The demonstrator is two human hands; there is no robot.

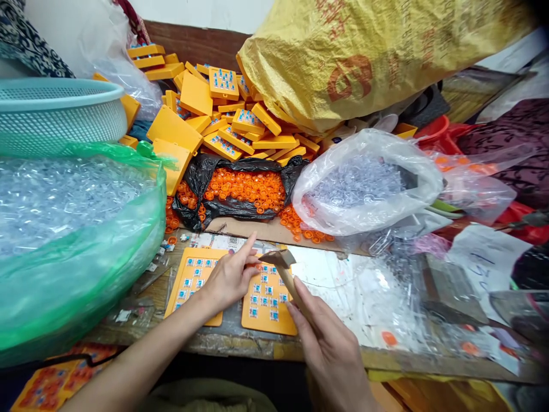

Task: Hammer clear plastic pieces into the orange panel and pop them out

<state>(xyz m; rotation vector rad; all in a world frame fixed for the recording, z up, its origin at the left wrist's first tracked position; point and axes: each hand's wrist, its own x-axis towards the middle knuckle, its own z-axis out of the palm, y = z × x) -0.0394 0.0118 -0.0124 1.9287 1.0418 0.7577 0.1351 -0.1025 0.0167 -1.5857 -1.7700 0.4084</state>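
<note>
My right hand (328,337) is closed around the wooden handle of a small hammer (285,266). The hammer's metal head is over the upper part of the right orange panel (253,321), close to my left fingertips. My left hand (231,273) reaches across both panels with its index finger stretched out. Its thumb and other fingertips close at a small orange piece (258,266) on the right panel, partly hidden by fingers and hammer. The left orange panel (178,272) lies partly under my left hand and forearm. Both panels carry several small blue-centred clear parts.
Orange rings fill a black bag (249,209) behind the panels. Clear plastic pieces fill a white bag (364,220) on the right and a green bag (124,257) on the left. Orange boxes (196,94) are heaped behind, beside a blue basket (60,103) and yellow sack (300,63).
</note>
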